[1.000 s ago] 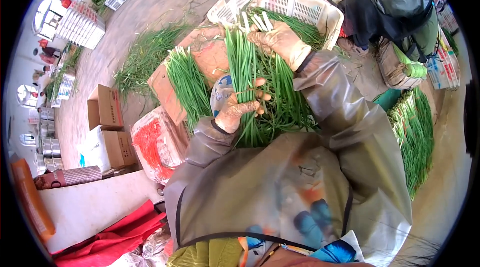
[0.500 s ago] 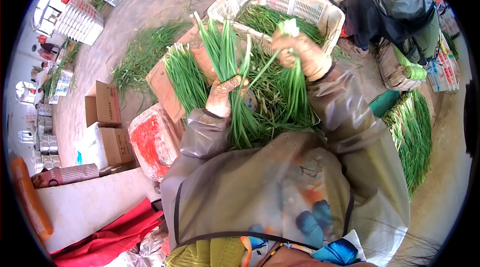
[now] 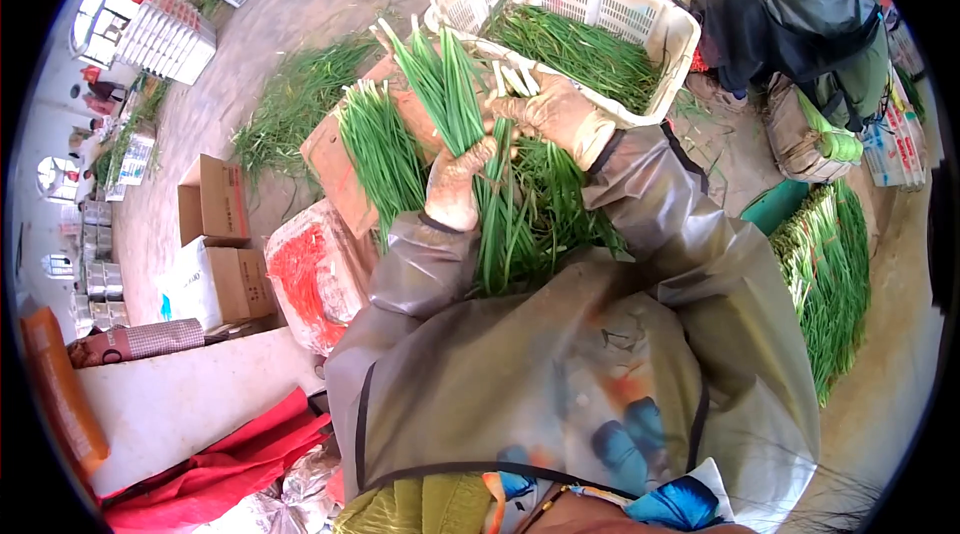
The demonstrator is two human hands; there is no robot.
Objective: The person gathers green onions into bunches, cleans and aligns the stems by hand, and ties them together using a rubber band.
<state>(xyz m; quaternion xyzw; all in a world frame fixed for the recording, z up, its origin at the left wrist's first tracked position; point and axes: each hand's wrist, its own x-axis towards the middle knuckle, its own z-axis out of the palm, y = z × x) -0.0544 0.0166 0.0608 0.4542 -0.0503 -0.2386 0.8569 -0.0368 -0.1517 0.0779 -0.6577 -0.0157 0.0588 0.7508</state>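
Observation:
My left hand (image 3: 455, 189) is closed around a bunch of garlic chives (image 3: 440, 84), the pale stem ends pointing up and away and the green leaves hanging below. Right beside it, my right hand (image 3: 565, 119) grips a few stalks (image 3: 515, 82) whose white ends stick up past the fingers. The two hands are close together, and their fingertips partly hide each other. Another bundle of chives (image 3: 380, 149) lies left of my left hand on a reddish-brown board (image 3: 322, 156). Loose chives (image 3: 560, 194) spread beneath my hands.
A white plastic crate (image 3: 680, 44) with chives inside stands ahead. Red ties (image 3: 305, 274) lie on a block at my left, near cardboard boxes (image 3: 215, 204). Stacked chives (image 3: 830, 274) are at my right. A co-worker (image 3: 800, 34) sits at upper right.
My right hand has come down and left to my left hand, bringing its stalks beside the bunch. My left hand keeps hold of its chives. The view has shifted slightly.

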